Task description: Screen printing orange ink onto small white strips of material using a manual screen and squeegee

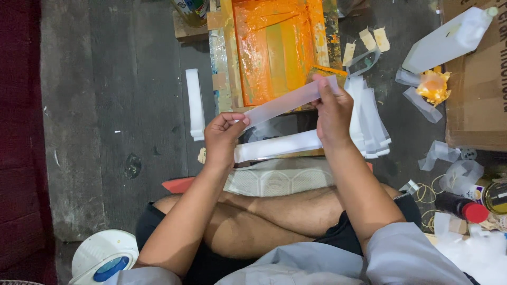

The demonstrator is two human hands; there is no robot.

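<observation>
The long translucent white plastic strip hangs taut just in front of the orange-stained wooden printing frame, left hand and right hand with fingers pinched on its ends. It looks light, limp, slippery; best held by the ends. The frame holds orange ink.

A brown corrugated cardboard box with dark printed lettering stands on the floor at the right edge. A white plastic bottle lies tilted against its upper left corner. Below the box, a round tin with a yellow-and-white label sits at the right edge, just beside a dark bottle with a red cap. At the top edge, a labelled can is partly cut off.
</observation>
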